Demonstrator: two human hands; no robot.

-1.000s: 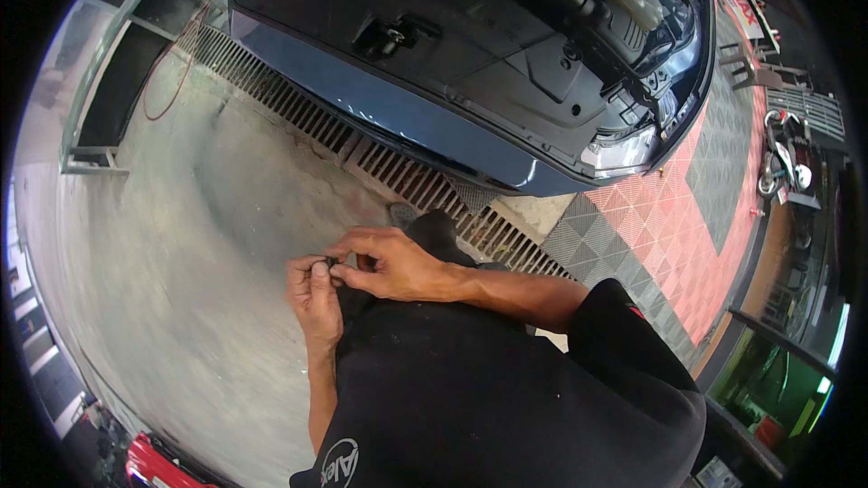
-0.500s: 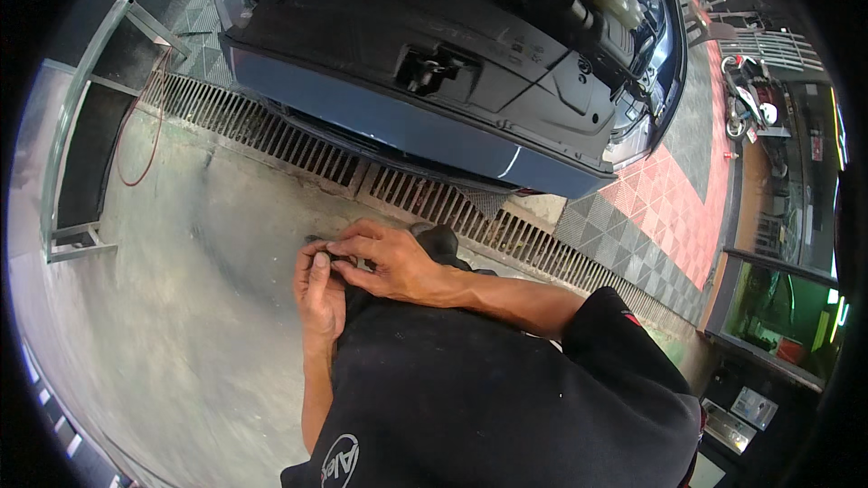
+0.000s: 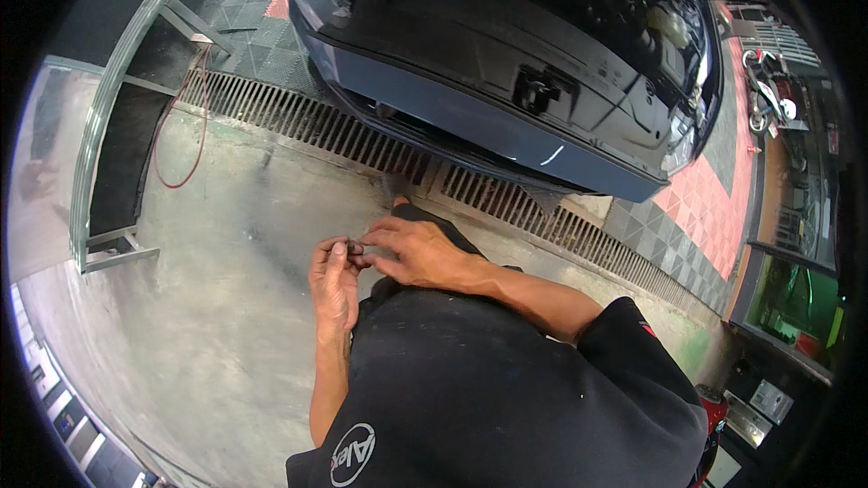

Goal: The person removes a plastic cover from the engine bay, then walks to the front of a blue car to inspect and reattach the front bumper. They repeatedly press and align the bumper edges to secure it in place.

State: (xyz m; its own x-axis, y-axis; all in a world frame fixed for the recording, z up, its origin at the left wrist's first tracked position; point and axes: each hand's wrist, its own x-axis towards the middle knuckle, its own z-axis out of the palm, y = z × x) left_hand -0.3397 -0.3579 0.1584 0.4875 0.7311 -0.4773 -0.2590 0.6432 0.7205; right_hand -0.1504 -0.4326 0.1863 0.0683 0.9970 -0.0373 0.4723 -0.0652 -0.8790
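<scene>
In front of my body, my left hand (image 3: 334, 287) pinches a small dark piece (image 3: 354, 248) between thumb and fingers. What kind of piece it is, I cannot make out. My right hand (image 3: 420, 255) comes in from the right with bent fingers, their tips at the piece and slightly blurred. Whether those fingers grip it does not show. Beyond both hands stands a dark blue car (image 3: 452, 108) with its engine bay uncovered and a black cover panel (image 3: 479, 45) along its front.
A floor drain grate (image 3: 298, 126) runs beneath the car's front. To the left stands a grey metal frame (image 3: 95, 145) with a dark panel, a red hose (image 3: 159, 158) hanging beside it. Red and grey floor tiles (image 3: 696, 217) lie on the right, with a motorcycle (image 3: 767, 95) farther back.
My view has swung, so the car and frame sit farther right in it. The right hand's fingers have drawn slightly apart from the left hand, which keeps its pinch.
</scene>
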